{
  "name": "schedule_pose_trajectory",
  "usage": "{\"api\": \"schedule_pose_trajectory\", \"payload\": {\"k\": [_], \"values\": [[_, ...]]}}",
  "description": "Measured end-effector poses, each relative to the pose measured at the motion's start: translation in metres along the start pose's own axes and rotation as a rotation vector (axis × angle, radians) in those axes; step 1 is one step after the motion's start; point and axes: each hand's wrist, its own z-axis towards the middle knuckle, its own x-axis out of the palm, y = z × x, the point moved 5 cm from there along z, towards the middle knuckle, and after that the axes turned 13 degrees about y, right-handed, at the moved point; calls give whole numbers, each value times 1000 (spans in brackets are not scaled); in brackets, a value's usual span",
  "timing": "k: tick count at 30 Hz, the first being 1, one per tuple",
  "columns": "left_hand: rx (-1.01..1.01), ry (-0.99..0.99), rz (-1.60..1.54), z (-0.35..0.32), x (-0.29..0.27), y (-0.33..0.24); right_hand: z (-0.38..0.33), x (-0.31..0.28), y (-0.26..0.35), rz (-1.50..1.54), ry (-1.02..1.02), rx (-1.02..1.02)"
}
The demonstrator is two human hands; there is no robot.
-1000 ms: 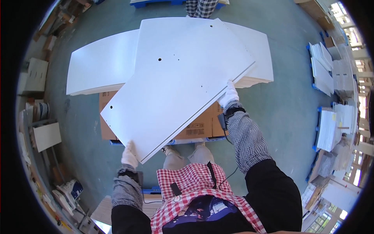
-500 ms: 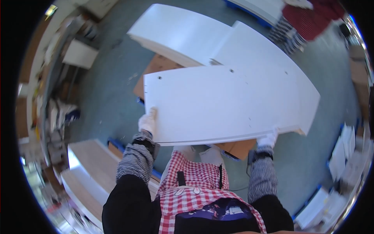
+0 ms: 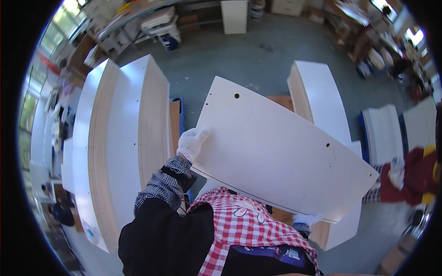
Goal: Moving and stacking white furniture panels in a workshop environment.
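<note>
A long white board (image 3: pixel 276 142) with drilled holes is held tilted in front of my body, its left end farther away. My left hand (image 3: pixel 193 141), in a white glove, grips the board's left end with the thumb on top; the fingers beneath are hidden. At the near right edge my right hand (image 3: pixel 307 220), also gloved, holds the board from below, mostly covered by it. Under and behind the board is a stack of white panels (image 3: pixel 322 94). To the left stand tall stacks of similar white boards (image 3: pixel 126 99) with pale layered edges.
A blue pallet (image 3: pixel 180 115) with cardboard lies beside the left stacks. At right, more white panels (image 3: pixel 384 133) stand near a co-worker (image 3: pixel 410 177) in dark red. A workbench (image 3: pixel 138 16) and a white cabinet (image 3: pixel 234 17) are at the far side.
My view and body have turned to the left, bringing the tall left stacks close. The board has come along in both hands, off the right-hand stack, and now slants down to the right.
</note>
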Motion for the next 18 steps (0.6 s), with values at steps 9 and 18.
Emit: {"api": "schedule_pose_trajectory", "payload": {"k": [9,18], "values": [[139,-77,-336,-38,-6,-32,67,23,41,-149,-167,-34],[386,-4,-627,-9,-105,-23,31,105,-35,-76,-168,-133]]}}
